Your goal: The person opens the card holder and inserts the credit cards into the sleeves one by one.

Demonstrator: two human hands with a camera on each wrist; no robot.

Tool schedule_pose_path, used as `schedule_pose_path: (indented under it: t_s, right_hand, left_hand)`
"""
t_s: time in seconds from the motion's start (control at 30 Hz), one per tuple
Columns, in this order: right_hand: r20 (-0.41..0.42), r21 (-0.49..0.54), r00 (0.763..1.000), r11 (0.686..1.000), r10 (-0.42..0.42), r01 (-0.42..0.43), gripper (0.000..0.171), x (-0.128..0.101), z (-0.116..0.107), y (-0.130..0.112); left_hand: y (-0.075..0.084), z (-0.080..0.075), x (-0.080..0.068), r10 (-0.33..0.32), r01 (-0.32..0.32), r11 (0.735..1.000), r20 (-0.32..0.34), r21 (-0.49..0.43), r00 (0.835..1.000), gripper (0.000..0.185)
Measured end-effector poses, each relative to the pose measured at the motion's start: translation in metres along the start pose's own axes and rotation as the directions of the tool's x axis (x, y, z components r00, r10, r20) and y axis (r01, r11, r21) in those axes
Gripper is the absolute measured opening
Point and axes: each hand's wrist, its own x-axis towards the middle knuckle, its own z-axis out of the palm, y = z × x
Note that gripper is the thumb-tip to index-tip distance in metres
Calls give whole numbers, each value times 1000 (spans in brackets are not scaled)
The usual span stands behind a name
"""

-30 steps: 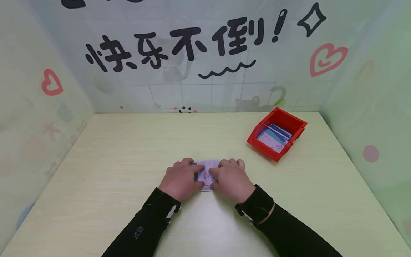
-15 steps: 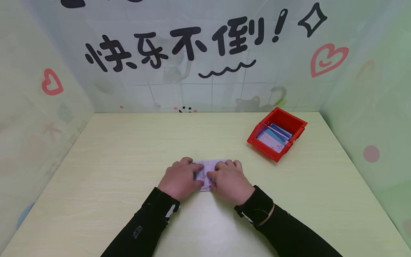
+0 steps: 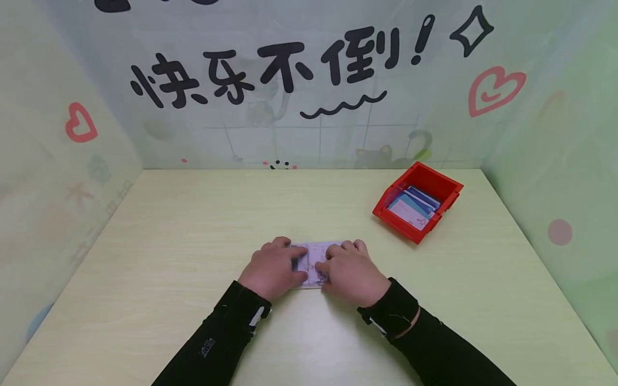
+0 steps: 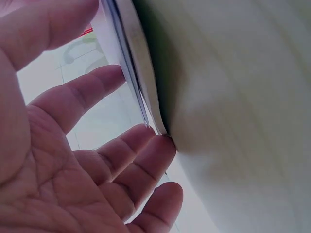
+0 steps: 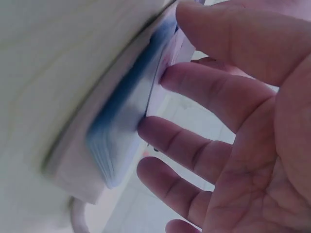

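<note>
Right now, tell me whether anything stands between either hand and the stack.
Nothing visible does: the left hand and right hand both touch the stack. The red tray sits apart, beyond the right hand.

A pale wood-grain tabletop is filling a small three-sided booth, seemingly a screened-off work station. Back wall is carrying thick black Chinese characters, a pink-red heart and a faint grey cat. Left wall is showing another heart; right wall is closing the far side in pale green. Nothing visible is settling home, office or lab.
</note>
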Motion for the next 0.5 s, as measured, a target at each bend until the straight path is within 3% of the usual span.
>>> schedule_pose_path:
  t_s: [0.27,0.5]
  right_hand:
    - [-24,-10,1000,1000,-10,10,41,-1,-1,2]
    - [6,-18,1000,1000,-16,16,40,-1,-1,7]
  left_hand:
    - [-1,1,0,17,-17,999,10,31,1000,61]
    - [-2,2,0,30,-30,999,6,37,1000,63]
